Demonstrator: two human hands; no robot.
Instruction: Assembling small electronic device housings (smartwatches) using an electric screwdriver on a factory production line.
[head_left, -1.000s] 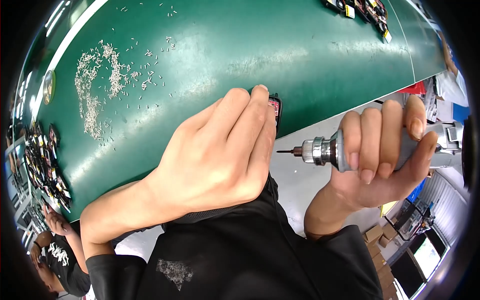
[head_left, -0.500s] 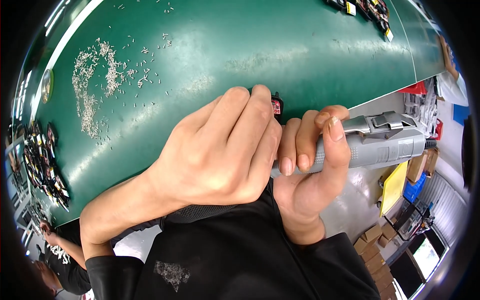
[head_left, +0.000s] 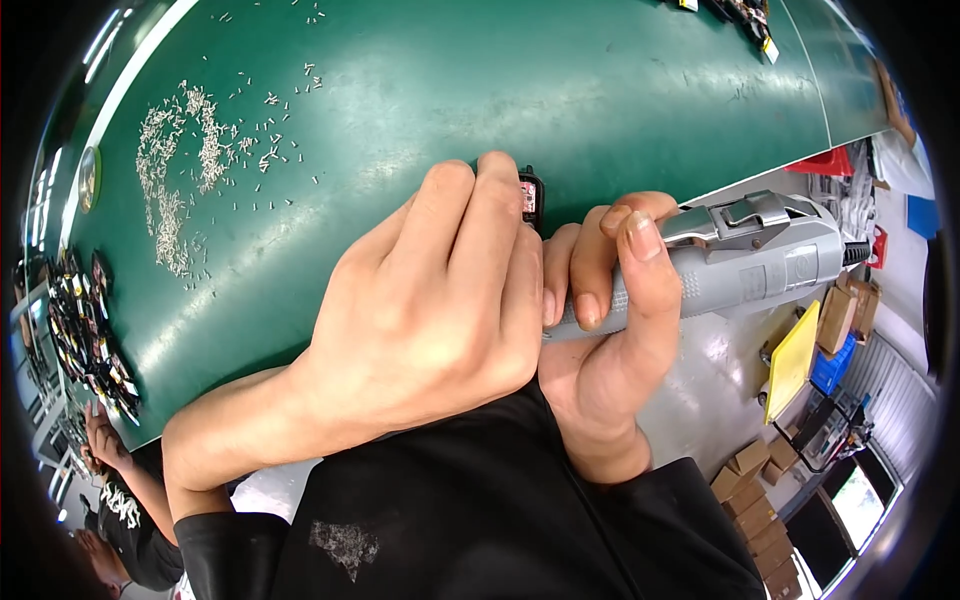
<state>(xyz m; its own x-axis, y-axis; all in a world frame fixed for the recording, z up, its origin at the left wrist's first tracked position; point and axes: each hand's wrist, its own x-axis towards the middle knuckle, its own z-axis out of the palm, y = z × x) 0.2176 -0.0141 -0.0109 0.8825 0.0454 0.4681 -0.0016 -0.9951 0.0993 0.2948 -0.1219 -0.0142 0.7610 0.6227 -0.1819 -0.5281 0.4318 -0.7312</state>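
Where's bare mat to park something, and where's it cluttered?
Bare: the wide middle and right of the green mat, between the scattered small screws and the dark parts at the far right corner. Crowded: the screw scatter at left, the pile of dark parts on the left edge, and the near edge under both hands.

You look down on a green bench (head_left: 420, 90) with glare across it and small screws (head_left: 175, 170) scattered at its left. Beyond its right edge lies pale floor (head_left: 710, 390) with cardboard boxes (head_left: 760, 480), a yellow panel (head_left: 792, 360) and a red bin (head_left: 825, 162).
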